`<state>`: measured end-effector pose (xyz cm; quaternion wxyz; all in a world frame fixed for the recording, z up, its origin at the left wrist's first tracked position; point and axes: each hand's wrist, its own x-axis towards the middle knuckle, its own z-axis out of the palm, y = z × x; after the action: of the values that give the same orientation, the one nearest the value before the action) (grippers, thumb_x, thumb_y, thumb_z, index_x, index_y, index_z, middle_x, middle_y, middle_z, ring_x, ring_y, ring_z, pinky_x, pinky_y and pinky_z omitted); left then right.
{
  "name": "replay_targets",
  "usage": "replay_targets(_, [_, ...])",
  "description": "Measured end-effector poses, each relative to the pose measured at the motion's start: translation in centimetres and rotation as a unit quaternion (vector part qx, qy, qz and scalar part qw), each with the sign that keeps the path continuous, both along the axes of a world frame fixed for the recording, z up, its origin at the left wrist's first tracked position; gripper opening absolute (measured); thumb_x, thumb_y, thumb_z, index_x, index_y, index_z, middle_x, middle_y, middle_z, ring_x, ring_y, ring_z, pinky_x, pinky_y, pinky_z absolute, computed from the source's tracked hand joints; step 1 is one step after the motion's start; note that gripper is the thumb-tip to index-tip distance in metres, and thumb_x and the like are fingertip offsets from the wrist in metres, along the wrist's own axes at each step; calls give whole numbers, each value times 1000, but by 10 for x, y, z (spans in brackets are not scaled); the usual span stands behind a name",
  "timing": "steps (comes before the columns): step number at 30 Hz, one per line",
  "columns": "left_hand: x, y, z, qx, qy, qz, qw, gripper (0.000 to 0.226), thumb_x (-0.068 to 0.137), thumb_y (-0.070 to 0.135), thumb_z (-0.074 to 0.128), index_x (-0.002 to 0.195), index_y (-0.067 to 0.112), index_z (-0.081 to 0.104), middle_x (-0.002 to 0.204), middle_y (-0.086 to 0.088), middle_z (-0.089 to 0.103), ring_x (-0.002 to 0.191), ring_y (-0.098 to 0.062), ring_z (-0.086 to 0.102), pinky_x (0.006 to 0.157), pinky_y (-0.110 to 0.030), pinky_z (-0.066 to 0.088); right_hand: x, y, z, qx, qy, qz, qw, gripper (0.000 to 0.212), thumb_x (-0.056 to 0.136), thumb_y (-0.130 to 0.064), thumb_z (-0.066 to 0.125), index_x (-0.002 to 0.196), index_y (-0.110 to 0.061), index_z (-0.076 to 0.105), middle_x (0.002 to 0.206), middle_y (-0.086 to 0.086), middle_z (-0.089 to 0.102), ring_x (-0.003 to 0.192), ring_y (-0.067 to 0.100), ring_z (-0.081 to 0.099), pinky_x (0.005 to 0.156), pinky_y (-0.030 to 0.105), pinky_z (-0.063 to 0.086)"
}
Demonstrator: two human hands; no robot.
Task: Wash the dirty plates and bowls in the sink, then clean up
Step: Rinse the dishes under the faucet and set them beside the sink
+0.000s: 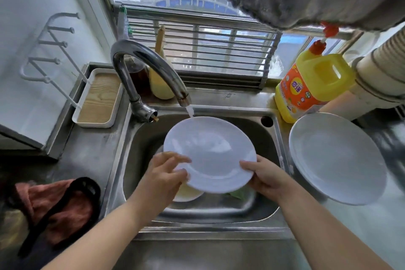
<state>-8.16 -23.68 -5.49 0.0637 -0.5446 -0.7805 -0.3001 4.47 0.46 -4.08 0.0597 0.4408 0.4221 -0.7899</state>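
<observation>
Plates first: we stand at a steel sink (258,210), its tap (142,61) running a thin stream onto the far edge of the white plate (210,153) we hold tilted over the basin. A second white plate (337,158) lies on the counter to the right, beside a yellow detergent bottle (311,85). Our left hand (166,173) pinches the plate's near-left rim with curled fingers; our right hand (265,175) grips the near-right rim. We judge this the rinsing step. Next, we would turn the plate under the water, then set it with the other. Below it, another dish (188,194) waits in the basin.
</observation>
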Motion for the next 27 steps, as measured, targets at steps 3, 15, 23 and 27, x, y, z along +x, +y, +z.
replay_targets(3, [2,2,0,-17,-268,175,947,50,82,-16,55,97,31,64,124,4,48,119,-15,42,96,-29,37,9,-7,1,68,10,-36,997,31,91,6,53,120,-4,55,110,18,68,101,33,64,87,42,54])
replay_targets(15, [-24,11,3,21,-667,254,700,10,91,-3,57,94,4,64,84,-11,69,85,-27,64,75,-32,54,18,-17,1,100,170,-84,977,83,30,-40,96,99,-9,63,88,6,74,79,17,71,64,25,57])
replay_targets(23, [-39,0,31,98,-545,280,784,20,89,-2,60,82,15,66,78,-5,68,79,-20,65,78,-35,54,-14,-16,2,146,115,-41,982,22,95,-1,49,114,-8,57,99,3,68,94,19,61,87,31,51])
replay_targets(27, [-40,-12,57,106,-458,302,829,23,89,4,63,83,26,65,80,5,69,70,-2,64,73,-25,51,-29,-38,-11,113,83,-40,989,20,96,1,48,111,-11,56,102,4,66,92,17,62,79,28,51])
